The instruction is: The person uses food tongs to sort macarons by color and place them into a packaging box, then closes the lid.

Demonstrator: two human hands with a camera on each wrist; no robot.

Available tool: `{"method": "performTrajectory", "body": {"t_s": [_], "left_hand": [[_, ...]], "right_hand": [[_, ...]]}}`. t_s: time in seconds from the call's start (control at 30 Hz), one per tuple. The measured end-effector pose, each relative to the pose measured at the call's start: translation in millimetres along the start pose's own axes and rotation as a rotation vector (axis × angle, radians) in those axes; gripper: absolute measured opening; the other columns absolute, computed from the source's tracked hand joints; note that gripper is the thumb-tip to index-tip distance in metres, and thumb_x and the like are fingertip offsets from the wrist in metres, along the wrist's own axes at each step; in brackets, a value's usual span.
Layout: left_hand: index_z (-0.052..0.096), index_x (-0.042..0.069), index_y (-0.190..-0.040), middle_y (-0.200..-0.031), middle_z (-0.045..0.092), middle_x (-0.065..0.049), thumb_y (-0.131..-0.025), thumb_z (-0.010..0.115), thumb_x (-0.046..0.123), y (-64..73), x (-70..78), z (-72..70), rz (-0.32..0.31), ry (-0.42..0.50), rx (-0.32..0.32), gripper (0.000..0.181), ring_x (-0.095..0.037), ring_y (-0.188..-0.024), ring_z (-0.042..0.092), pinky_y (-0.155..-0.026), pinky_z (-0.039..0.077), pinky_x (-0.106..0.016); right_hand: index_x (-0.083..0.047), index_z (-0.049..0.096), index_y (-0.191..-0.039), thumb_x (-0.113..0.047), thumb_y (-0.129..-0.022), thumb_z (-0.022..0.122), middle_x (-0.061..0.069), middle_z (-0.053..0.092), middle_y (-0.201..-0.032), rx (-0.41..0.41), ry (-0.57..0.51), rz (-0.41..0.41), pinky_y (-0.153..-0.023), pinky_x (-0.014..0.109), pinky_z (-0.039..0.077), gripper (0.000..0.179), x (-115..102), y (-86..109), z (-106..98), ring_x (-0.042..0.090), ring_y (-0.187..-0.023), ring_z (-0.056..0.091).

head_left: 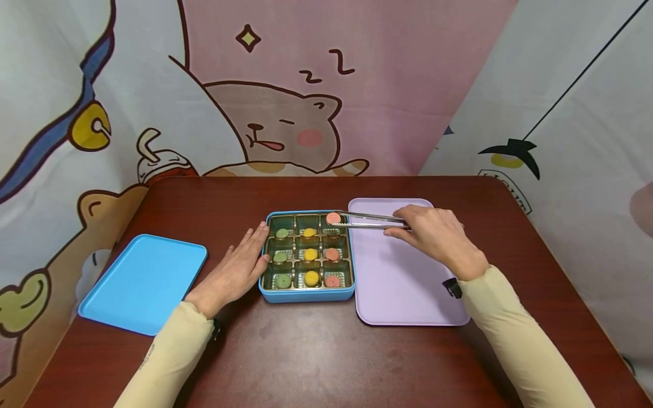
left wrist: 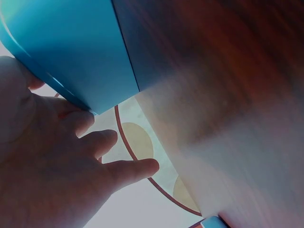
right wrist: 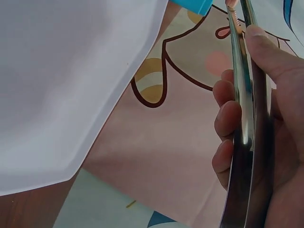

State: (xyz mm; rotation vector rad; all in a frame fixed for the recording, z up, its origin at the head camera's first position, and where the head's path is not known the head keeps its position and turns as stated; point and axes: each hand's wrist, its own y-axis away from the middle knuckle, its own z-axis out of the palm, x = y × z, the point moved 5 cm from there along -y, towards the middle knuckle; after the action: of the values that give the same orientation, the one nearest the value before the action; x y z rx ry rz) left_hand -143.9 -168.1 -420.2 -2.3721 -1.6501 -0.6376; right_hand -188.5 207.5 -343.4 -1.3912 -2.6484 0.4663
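A blue box (head_left: 307, 297) with a gold divided insert stands mid-table. Its compartments hold small round pieces: green ones (head_left: 283, 280) in the left column, yellow ones (head_left: 311, 278) in the middle, pink ones (head_left: 333, 281) at the right. My left hand (head_left: 232, 272) lies along the box's left side, fingers extended and touching it; the left wrist view shows the fingertips at the blue wall (left wrist: 80, 52). My right hand (head_left: 433, 235) grips metal tongs (head_left: 372, 221). Their tips pinch a pink round piece (head_left: 334, 218) over the back right compartment.
A lilac tray (head_left: 408, 294) lies at the box's right, under my right hand. To the left is a blue lid-like tray (head_left: 145, 283). The brown table (head_left: 316, 351) ends at a cartoon-printed curtain (head_left: 408, 85) behind.
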Motion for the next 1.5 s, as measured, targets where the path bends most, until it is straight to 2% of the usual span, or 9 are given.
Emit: {"method": "performTrajectory", "body": {"t_s": [0.37,0.6,0.97,1.2,1.5], "left_hand": [[0.011,0.011,-0.168,-0.174,0.006,-0.008,-0.113,0.042,0.034,-0.1,0.1,1.0,0.013,-0.006,0.019,0.067,-0.038,-0.158,0.011,-0.116,0.019,-0.074],[0.009,0.013,-0.168,-0.174,0.003,-0.005,-0.113,0.041,0.036,0.2,0.1,1.7,0.002,-0.003,0.005,0.068,-0.037,-0.158,0.010,-0.116,0.018,-0.073],[0.009,0.013,-0.168,-0.174,0.003,-0.004,-0.113,0.041,0.036,0.7,0.3,1.9,-0.004,0.001,0.001,0.068,-0.036,-0.159,0.009,-0.117,0.017,-0.072],[0.010,0.013,-0.168,-0.174,0.004,-0.005,-0.113,0.041,0.036,0.6,0.8,1.5,-0.004,0.000,0.007,0.068,-0.036,-0.158,0.009,-0.117,0.018,-0.073],[0.010,0.012,-0.168,-0.174,0.005,-0.006,-0.113,0.041,0.035,0.5,1.1,-0.1,0.002,-0.004,0.012,0.068,-0.036,-0.158,0.010,-0.117,0.018,-0.073]], "right_hand": [[-0.012,0.074,-0.097,-0.041,-0.088,0.083,-0.004,0.068,-0.077,-0.007,0.013,-0.013,-0.045,0.043,0.047,0.032,0,-2.2,9,0.016,-0.062,0.060],[-0.010,0.075,-0.097,-0.041,-0.088,0.083,-0.001,0.071,-0.078,-0.020,0.035,-0.034,-0.044,0.040,0.046,0.033,-2,-6.0,10,0.018,-0.062,0.063],[-0.008,0.071,-0.089,-0.042,-0.087,0.083,0.000,0.065,-0.069,-0.022,0.107,-0.093,-0.041,0.035,0.041,0.036,-10,-17.4,0,0.017,-0.052,0.054],[-0.009,0.073,-0.089,-0.043,-0.086,0.085,-0.002,0.063,-0.067,-0.059,0.140,-0.108,-0.042,0.033,0.041,0.037,-16,-23.4,-2,0.014,-0.050,0.049],[-0.014,0.061,-0.073,-0.043,-0.083,0.087,-0.002,0.053,-0.062,-0.058,0.184,-0.125,-0.041,0.037,0.040,0.040,-23,-32.5,-9,0.017,-0.046,0.048]]}}
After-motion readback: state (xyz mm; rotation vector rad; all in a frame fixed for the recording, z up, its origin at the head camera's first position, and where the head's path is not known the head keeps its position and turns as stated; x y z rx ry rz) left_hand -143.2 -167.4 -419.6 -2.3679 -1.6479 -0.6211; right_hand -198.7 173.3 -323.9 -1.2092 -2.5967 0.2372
